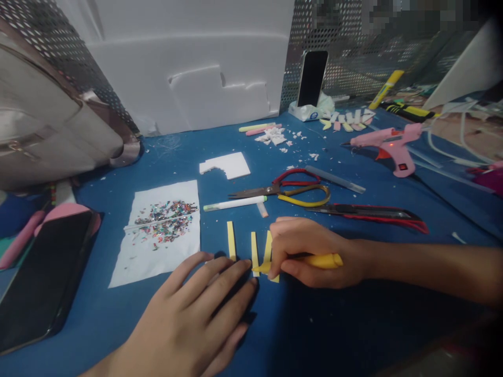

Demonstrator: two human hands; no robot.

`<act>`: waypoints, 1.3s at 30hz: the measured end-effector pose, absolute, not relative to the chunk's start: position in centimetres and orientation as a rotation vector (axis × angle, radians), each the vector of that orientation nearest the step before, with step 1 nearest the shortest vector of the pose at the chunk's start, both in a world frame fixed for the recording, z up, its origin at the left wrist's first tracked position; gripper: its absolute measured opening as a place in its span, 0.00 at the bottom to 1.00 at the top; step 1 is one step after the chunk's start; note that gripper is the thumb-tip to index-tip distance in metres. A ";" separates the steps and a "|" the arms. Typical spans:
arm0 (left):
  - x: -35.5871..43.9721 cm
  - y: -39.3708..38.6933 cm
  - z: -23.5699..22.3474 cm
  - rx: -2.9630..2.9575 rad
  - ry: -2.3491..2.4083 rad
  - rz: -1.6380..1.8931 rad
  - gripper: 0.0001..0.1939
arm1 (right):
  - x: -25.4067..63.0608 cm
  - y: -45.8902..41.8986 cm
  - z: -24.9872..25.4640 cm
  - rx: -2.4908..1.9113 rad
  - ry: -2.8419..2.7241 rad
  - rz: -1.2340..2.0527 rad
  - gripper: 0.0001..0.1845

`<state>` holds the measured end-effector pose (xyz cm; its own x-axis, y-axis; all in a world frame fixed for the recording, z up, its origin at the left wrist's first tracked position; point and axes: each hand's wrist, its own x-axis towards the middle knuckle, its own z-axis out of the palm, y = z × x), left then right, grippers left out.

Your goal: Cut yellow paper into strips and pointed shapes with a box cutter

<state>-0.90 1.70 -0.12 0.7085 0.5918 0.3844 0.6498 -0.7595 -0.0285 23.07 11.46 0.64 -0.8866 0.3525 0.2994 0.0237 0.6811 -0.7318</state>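
The right hand (316, 251) clamps a yellow marker (320, 261), tip at the middle strip's (254, 248) near end; the strip points away, just right of the nearer left hand's (192, 314) loosely parted fingers.

Yellow marker (323, 261) over slim yellow strips (254, 250)
Three strips I can see, flat and roughly side by side; the marker's tip meets the middle one's pale near end.
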 end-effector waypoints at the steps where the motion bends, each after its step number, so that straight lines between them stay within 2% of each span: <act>1: -0.9 1.7 -0.1 -2.754 -1.007 -0.522 0.16 | 23.1 11.5 0.6 -0.294 -2.473 1.069 0.12; 24: -1.0 1.5 -0.3 -2.766 -1.047 -0.546 0.16 | 23.1 11.6 0.9 -0.271 -2.394 1.150 0.15; 39: -0.9 1.7 0.0 -2.756 -1.050 -0.535 0.16 | 23.1 11.6 0.6 -0.324 -2.426 1.125 0.12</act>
